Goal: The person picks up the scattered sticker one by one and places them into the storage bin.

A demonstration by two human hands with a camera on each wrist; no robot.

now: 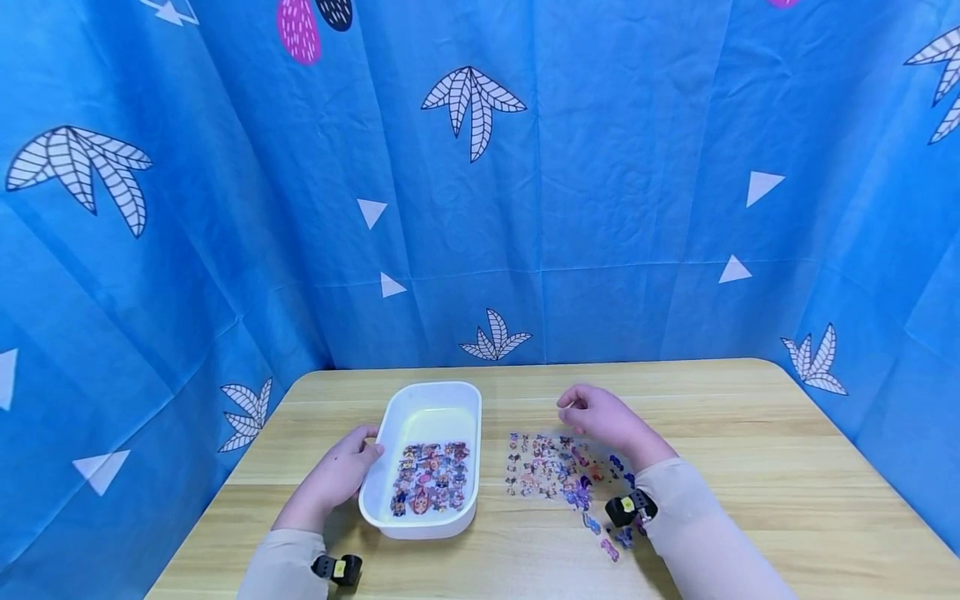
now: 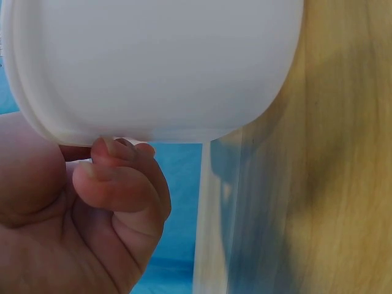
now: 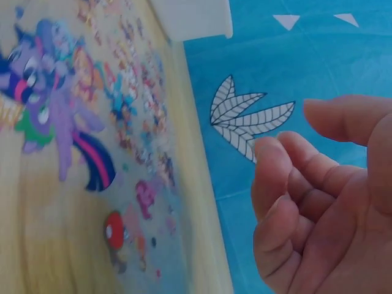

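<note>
My left hand (image 1: 341, 471) grips the left rim of a white plastic tub (image 1: 477, 417), thumb at the edge and fingers bent against the side in the left wrist view. A sheet of small cartoon character stickers (image 1: 431, 477) lies inside the tub. To the right, my right hand (image 1: 603, 417) hovers past the far edge of a clear sticker sheet (image 1: 536, 467) on the table. Its fingers are loosely bent, thumb apart, and nothing shows between them. In the right wrist view a purple pony sticker (image 3: 64, 128) is seen close up, beside many smaller figures.
Several loose stickers, among them a pink one (image 1: 610, 549) and a blue one (image 1: 592, 523), lie near my right wrist. The wooden table (image 1: 787, 467) extends to both sides. A blue patterned curtain (image 1: 615, 183) hangs behind and around it.
</note>
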